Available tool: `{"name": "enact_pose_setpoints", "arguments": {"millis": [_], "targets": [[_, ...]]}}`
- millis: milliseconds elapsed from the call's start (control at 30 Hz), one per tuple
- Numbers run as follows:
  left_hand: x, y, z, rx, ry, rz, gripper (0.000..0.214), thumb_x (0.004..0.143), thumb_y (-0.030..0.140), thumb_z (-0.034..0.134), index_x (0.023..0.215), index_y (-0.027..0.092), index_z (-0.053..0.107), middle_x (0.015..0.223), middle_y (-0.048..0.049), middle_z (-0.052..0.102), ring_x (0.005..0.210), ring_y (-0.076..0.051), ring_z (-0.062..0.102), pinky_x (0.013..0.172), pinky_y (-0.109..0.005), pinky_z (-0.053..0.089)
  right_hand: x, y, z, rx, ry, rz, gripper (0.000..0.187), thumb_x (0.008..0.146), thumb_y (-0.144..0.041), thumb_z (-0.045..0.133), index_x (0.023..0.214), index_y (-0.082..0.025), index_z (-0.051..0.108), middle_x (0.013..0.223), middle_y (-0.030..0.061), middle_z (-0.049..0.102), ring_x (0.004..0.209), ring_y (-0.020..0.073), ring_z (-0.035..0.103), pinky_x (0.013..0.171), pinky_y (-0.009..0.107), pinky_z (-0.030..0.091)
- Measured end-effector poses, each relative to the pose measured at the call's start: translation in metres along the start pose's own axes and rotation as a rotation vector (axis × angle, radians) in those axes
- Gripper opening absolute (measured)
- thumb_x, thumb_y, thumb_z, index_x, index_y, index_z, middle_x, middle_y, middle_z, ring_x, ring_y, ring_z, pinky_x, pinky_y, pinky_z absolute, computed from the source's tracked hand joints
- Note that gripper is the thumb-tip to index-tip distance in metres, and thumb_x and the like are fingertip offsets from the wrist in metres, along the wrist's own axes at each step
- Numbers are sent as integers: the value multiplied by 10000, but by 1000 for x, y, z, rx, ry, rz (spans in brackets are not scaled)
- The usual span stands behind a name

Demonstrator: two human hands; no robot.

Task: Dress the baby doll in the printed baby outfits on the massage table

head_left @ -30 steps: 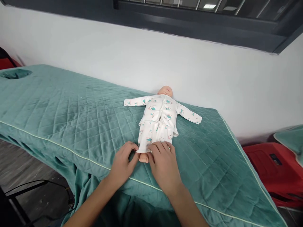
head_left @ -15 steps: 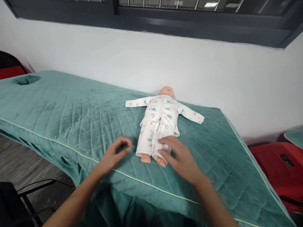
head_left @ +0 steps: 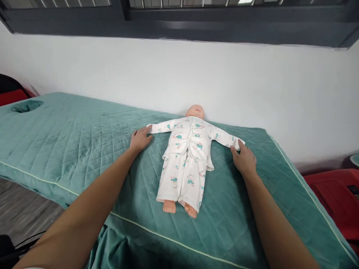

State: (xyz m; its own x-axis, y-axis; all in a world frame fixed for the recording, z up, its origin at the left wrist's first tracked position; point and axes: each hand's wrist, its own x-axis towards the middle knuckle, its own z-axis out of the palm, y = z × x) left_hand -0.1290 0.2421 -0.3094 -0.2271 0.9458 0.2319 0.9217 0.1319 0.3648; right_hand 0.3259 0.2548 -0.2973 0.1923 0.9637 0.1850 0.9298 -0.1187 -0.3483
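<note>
Hands lie open: left hand [head_left: 140, 139] and right hand [head_left: 244, 160] touch the sleeve cuffs of the white printed-pyjama baby doll [head_left: 187, 157] on the teal quilted table [head_left: 70, 142].

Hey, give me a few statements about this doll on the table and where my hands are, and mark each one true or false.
1. The doll lies face up on the green quilted cover. True.
2. Both hands are at the doll's feet. False: the left hand touches the end of one sleeve, and the right hand touches the end of the other sleeve.
3. The feet are bare. True.
4. The doll's arms are folded over its chest. False: they are spread out to the sides.
5. A red object sits low beside the cover's right edge. True.
</note>
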Motion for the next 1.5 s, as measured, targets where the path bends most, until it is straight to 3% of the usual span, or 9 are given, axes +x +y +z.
{"name": "enact_pose_setpoints", "arguments": {"millis": [167,500,700,833,900,1000,1133,1300,1500], "targets": [[14,-6,5,19,9,1,576,976,285,413,1551,253,400,1542,-78,491,1458,-270,421,1237,-510,243,-2,0,-2,-50,-69,47,580,1017,-469,360,1528,-206,437,1554,128,453,1508,327,297,1212,567,229],[12,-8,-3,28,103,-104,509,1015,179,309,1489,175,495,1458,-125,572,1307,-298,566,1073,-400,416,-4,6,-4,18,-8,116,591,1000,-424,392,1517,-141,444,1573,116,428,1486,312,349,1216,472,280],[10,-4,-4,42,60,-86,500,969,144,371,1430,188,560,1474,-123,559,1357,-306,511,1114,-455,373,-12,2,-3,-10,30,99,635,984,-444,432,1513,-93,420,1583,200,382,1490,346,328,1207,555,254],[8,-1,-4,27,61,-91,501,946,157,375,1400,208,583,1500,-109,533,1416,-312,446,1175,-507,313,-21,-8,-3,101,178,-51,631,950,-406,473,1464,-40,470,1590,243,340,1493,360,308,1207,534,270],[4,0,-4,17,70,-104,522,938,167,390,1438,193,539,1518,-125,506,1412,-325,445,1177,-527,313,-32,-16,-3,241,230,-215,581,943,-402,473,1410,-61,528,1536,225,434,1431,323,412,1170,478,351],[-9,5,-5,-77,128,-100,553,906,149,434,1456,144,490,1513,-155,489,1398,-319,452,1166,-483,357,-53,-33,-3,475,116,-350,426,956,-443,467,1212,-156,650,1215,136,688,1085,247,650,952,386,512],[-41,19,-4,-235,178,-25,475,847,122,488,1319,137,543,1383,-131,577,1330,-247,512,1164,-385,390,-81,-54,-5,550,-97,-376,383,972,-506,478,869,-195,676,765,27,693,698,178,610,683,303,455],[-92,44,-10,-608,-48,297,189,860,219,522,1048,207,542,1174,-61,652,1092,-194,626,986,-347,511,-91,-64,-11,543,-190,-427,466,990,-519,464,692,-187,600,662,1,629,636,151,554,652,288,384],[-108,58,-10,-416,-77,393,101,883,277,552,959,213,531,962,-31,647,874,-191,601,825,-352,469,-85,-64,-7,568,-221,-404,492,990,-520,467,652,-182,590,633,-7,605,617,141,537,641,279,369]]}}
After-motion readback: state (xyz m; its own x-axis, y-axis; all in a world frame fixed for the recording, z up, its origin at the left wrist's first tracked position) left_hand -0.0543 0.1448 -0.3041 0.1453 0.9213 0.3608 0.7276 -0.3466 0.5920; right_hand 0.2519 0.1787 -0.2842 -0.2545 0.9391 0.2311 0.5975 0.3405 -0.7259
